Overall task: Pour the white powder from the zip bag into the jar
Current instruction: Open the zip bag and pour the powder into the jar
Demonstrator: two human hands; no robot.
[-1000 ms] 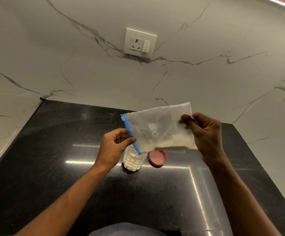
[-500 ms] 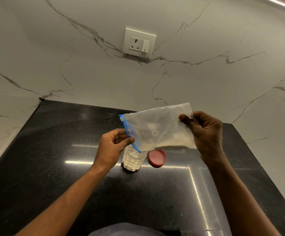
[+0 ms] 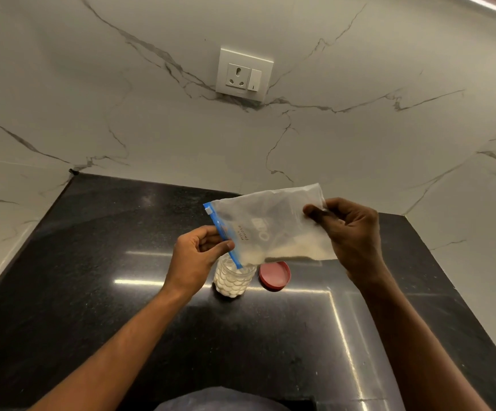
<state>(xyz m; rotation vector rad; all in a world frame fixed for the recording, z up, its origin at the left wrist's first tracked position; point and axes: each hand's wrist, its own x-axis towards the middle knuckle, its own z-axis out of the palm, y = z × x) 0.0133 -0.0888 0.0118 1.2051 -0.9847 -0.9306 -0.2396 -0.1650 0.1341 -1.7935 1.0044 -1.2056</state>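
Note:
A clear zip bag (image 3: 270,223) with a blue zip strip hangs sideways over the counter, its zip end pointing down-left. A little white powder lies along its lower edge and near the lower zip corner. My left hand (image 3: 194,258) pinches the zip end, and my right hand (image 3: 350,235) grips the bag's closed far end. Directly under the zip corner stands a small dimpled clear jar (image 3: 231,281), without its lid and mostly full of white powder.
A red jar lid (image 3: 275,275) lies on the black stone counter (image 3: 92,292) just right of the jar. Marble walls close in behind and on both sides. A white wall socket (image 3: 243,75) sits above the counter.
The bag has barely shifted. Both hands keep their hold. Some powder has slid toward the lower zip corner above the jar.

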